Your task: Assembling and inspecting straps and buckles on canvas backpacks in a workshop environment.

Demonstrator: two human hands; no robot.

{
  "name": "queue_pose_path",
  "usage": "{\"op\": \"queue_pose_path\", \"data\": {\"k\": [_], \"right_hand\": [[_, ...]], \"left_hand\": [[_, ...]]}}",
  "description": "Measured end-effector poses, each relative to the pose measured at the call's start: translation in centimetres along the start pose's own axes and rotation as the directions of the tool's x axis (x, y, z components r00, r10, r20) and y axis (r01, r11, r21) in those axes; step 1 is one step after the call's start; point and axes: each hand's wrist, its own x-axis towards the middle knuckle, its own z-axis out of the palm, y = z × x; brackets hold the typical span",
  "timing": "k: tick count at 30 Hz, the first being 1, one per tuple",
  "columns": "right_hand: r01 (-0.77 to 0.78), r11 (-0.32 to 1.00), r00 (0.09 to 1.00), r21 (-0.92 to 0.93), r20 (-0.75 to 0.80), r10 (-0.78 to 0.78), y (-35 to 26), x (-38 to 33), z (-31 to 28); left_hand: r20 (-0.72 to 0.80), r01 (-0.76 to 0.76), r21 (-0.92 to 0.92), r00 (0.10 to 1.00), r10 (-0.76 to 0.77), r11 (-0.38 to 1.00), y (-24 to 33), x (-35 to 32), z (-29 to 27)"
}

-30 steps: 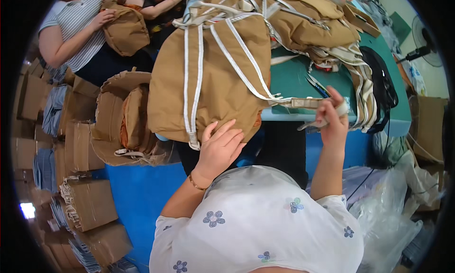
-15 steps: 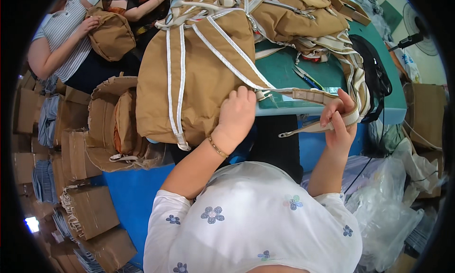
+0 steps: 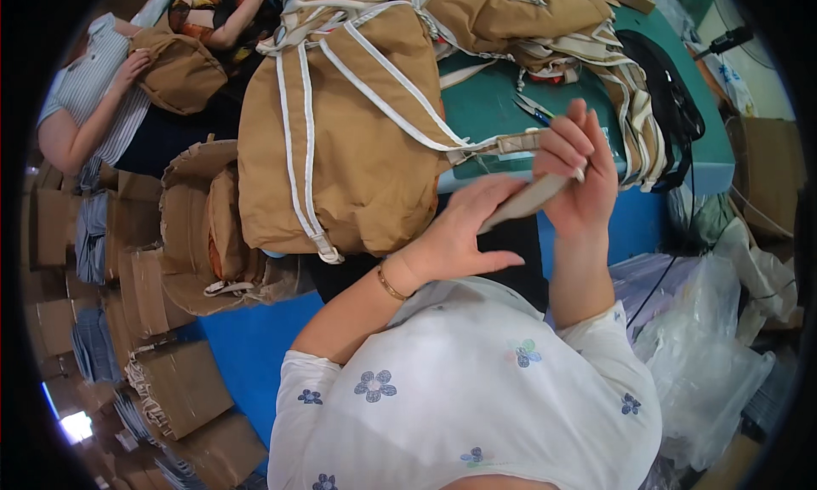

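Observation:
A tan backpack [image 3: 357,141] with white-edged straps hangs over the near edge of the green table, to the left of centre. From its right side a padded beige shoulder strap [image 3: 517,141] runs to my right hand [image 3: 581,171], whose fingers are curled round the webbing. My left hand [image 3: 464,230] is beside the webbing strap [image 3: 532,200], its thumb stretched away from the fingers. The strap lies between that thumb and the fingers, without a visible grip. A small pale piece shows at the right fingertips, too small to name.
More tan bags [image 3: 502,17] are heaped on the green table [image 3: 477,107], with scissors [image 3: 532,108] and a black bag [image 3: 664,98] nearby. Open cartons [image 3: 196,192] stand at the left. Clear plastic bags [image 3: 689,337] lie at the right. Another person holds a tan bag [image 3: 179,71].
My left hand has left the backpack's side and moved right to the strap. My right hand has shifted slightly left and up, its fingers now curled on the webbing. The view has shifted slightly.

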Motion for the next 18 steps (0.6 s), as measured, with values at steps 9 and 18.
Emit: {"op": "queue_pose_path", "data": {"k": [9,18], "right_hand": [[-0.051,0.991,0.998,-0.123,-0.047,0.045,-2.1,9.4,-3.0],[-0.342,-0.047,0.933,-0.939,-0.345,0.099,0.2,9.4,-7.4]], "left_hand": [[0.499,0.644,-0.733,0.728,-0.471,0.219,-0.6,-5.6,-1.7],[0.366,0.529,-0.840,0.719,-0.591,0.123,-0.8,-5.7,-3.5]]}}
